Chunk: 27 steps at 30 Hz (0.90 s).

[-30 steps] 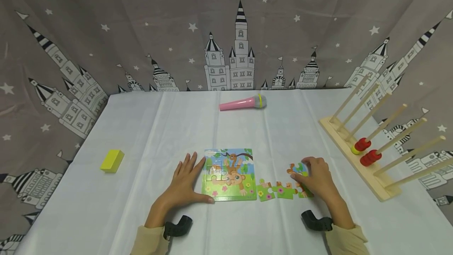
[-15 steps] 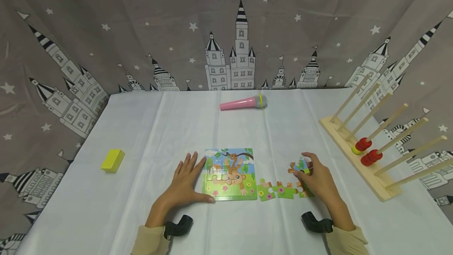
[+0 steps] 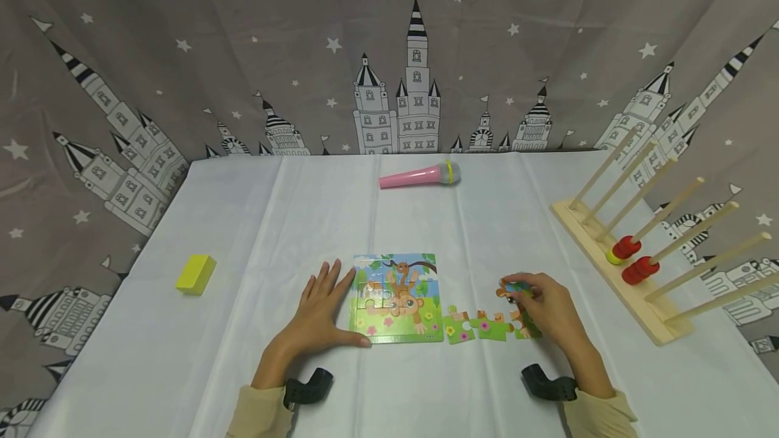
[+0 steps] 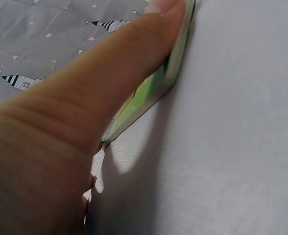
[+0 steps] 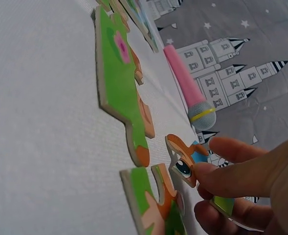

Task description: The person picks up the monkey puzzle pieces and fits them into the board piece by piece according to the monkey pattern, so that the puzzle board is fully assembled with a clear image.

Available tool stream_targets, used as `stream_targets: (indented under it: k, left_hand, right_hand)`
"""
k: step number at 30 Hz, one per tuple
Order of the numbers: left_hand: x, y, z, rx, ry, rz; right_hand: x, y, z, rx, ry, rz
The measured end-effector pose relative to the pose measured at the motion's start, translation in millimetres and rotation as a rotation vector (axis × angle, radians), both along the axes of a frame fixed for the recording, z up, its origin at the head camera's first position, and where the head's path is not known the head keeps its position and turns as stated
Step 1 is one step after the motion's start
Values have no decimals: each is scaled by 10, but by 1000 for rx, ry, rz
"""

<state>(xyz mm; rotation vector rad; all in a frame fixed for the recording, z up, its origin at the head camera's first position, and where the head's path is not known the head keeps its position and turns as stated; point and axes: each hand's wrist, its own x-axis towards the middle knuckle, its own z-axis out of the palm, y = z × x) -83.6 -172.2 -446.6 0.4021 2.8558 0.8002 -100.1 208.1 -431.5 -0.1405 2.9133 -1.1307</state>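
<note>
Right hand (image 3: 550, 303) is tilting up pinched eye piece (image 5: 183, 166), ideally holding edges only. Left hand (image 3: 319, 313), splayed, is bracing puzzle board (image 3: 408, 340), left edge.

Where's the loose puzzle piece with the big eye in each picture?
Head: right of centre, lower half; the right hand pinches the eye piece.
Left wrist: not in this picture.
Right wrist: right of centre, below the middle, eye showing.
Shared landmark: the grey castle curtain, along the top in head, top left in left wrist, top right in right wrist.
</note>
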Motion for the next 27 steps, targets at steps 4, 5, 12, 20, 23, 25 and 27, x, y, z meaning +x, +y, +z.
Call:
stream_targets:
  k: [4,5,12,20,23,25,27]
  left_hand:
    - [-5,-2,-17,-5,6,-2]
    - [-5,-3,-20,-8,5,-2]
    - [-5,-7,-14,-12,-1,6]
    - [-1,-7,0,-11,-9,8]
    - [-2,-6,-3,-17,-11,7]
    - [-3,-6,-6,-18,-8,6]
    - [-4,-5,-6,-17,-5,6]
  right_hand:
    - [4,10,-11,-21,-6,15]
    - [5,12,-15,-21,-7,18]
    - [12,11,-27,-37,-11,23]
    - [7,4,-17,-26,-7,9]
    - [7,4,-17,-15,-1,2]
    - [7,2,-18,-6,7,-2]
    - [9,-2,-21,-2,18,-4]
